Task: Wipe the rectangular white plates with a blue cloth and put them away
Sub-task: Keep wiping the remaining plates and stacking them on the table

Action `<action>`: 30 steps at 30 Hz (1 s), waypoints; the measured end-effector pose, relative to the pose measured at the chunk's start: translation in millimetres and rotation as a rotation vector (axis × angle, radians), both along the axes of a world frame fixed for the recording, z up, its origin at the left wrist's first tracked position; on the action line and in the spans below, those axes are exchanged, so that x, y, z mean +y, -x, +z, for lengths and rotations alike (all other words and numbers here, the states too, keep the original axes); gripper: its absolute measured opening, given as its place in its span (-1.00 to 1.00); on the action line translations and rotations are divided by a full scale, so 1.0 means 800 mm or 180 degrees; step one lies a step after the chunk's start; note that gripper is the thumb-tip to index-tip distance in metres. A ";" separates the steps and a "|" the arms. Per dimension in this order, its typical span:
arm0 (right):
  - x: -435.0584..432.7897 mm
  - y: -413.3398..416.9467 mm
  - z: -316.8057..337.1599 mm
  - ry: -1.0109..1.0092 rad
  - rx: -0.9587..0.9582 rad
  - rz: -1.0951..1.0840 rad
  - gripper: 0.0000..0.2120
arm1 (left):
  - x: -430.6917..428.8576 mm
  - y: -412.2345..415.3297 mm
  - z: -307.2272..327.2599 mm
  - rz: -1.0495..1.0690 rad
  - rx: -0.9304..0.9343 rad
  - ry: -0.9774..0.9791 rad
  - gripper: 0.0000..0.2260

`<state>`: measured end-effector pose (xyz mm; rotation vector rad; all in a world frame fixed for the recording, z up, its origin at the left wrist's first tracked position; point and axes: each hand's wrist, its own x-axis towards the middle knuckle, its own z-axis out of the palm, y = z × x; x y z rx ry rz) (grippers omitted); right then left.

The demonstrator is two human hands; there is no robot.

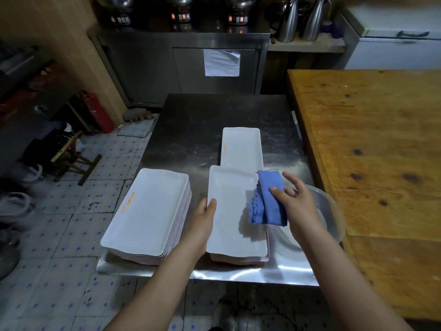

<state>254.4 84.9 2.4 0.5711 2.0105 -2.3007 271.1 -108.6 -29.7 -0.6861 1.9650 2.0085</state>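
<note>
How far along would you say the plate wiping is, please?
Likely done: the lone far plate. In hand: left hand grips the top plate of the middle stack while the right hand holds the cloth at its edge. Left: probably the tall stack.

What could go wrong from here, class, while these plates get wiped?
The tall plate stack sits at the steel table's front-left corner, close to the left forearm; a nudge might topple it.
The right hand holding the blue cloth is beside the clear bowl and might knock it.
</note>
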 end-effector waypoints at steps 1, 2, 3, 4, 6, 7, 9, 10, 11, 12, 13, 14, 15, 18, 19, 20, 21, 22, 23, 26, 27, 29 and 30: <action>0.000 -0.002 -0.003 0.0005 -0.0044 -0.0004 -0.62 | 0.000 0.000 -0.006 0.0008 -0.0002 -0.0012 -0.88; 0.000 -0.003 -0.006 0.0025 -0.0076 -0.0014 -0.64 | 0.001 0.001 -0.012 0.0010 -0.0019 -0.0009 -0.88; 0.000 -0.005 -0.009 0.0049 -0.0103 -0.0023 -0.66 | 0.001 0.001 -0.017 -0.0013 -0.0042 0.0012 -0.88; -0.001 -0.006 -0.012 0.0070 -0.0132 -0.0028 -0.69 | 0.001 0.002 -0.022 -0.0046 -0.0064 0.0040 -0.87; -0.002 -0.008 -0.015 0.0095 -0.0178 -0.0038 -0.72 | 0.001 0.003 -0.029 -0.0082 -0.0088 0.0090 -0.86; -0.001 -0.009 -0.016 0.0101 -0.0189 -0.0046 -0.72 | 0.000 0.004 -0.033 -0.0093 -0.0098 0.0120 -0.85; -0.001 -0.011 -0.018 0.0117 -0.0208 -0.0081 -0.72 | 0.002 0.005 -0.037 -0.0130 -0.0101 0.0316 -0.80; -0.001 -0.012 -0.020 0.0128 -0.0217 -0.0096 -0.72 | 0.003 0.006 -0.039 -0.0184 -0.0041 0.0623 -0.77; -0.002 -0.012 -0.021 0.0127 -0.0227 -0.0099 -0.72 | 0.004 0.007 -0.042 -0.0238 0.0083 0.1061 -0.75; -0.003 -0.013 -0.022 0.0114 -0.0234 -0.0093 -0.72 | 0.005 0.006 -0.043 -0.0263 0.0226 0.1543 -0.74; -0.004 -0.014 -0.023 0.0098 -0.0233 -0.0086 -0.72 | 0.005 0.005 -0.045 -0.0271 0.0347 0.1981 -0.74; -0.006 -0.014 -0.024 0.0086 -0.0224 -0.0080 -0.71 | 0.004 0.004 -0.047 -0.0275 0.0430 0.2309 -0.74; -0.008 -0.014 -0.025 0.0072 -0.0217 -0.0074 -0.71 | 0.002 0.004 -0.049 -0.0282 0.0472 0.2525 -0.74; -0.015 -0.015 -0.029 0.0030 -0.0218 -0.0046 -0.70 | -0.005 0.008 -0.062 -0.0374 0.0461 0.2677 -0.74; -0.017 -0.015 -0.030 0.0022 -0.0225 -0.0034 -0.70 | -0.006 0.008 -0.066 -0.0457 0.0421 0.2685 -0.73; -0.019 -0.015 -0.032 0.0014 -0.0237 -0.0026 -0.70 | -0.006 0.009 -0.071 -0.0537 0.0390 0.2699 -0.72; -0.021 -0.015 -0.034 0.0004 -0.0253 -0.0020 -0.69 | -0.006 0.008 -0.075 -0.0596 0.0386 0.2704 -0.72; -0.022 -0.014 -0.036 -0.0004 -0.0269 -0.0013 -0.69 | -0.004 0.008 -0.078 -0.0622 0.0408 0.2687 -0.71; -0.023 -0.014 -0.038 -0.0012 -0.0282 -0.0009 -0.69 | -0.002 0.006 -0.080 -0.0624 0.0436 0.2650 -0.72; -0.025 -0.014 -0.044 -0.0037 -0.0339 -0.0004 -0.70 | 0.000 0.008 -0.085 -0.0576 0.0472 0.2568 -0.72; -0.026 -0.013 -0.046 -0.0029 -0.0356 -0.0011 -0.70 | 0.000 0.009 -0.086 -0.0571 0.0477 0.2546 -0.72; -0.027 -0.009 -0.048 0.0013 -0.0369 -0.0020 -0.69 | 0.000 0.012 -0.085 -0.0573 0.0440 0.2512 -0.72; -0.027 -0.006 -0.049 0.0028 -0.0368 -0.0017 -0.69 | 0.000 0.015 -0.084 -0.0559 0.0408 0.2497 -0.73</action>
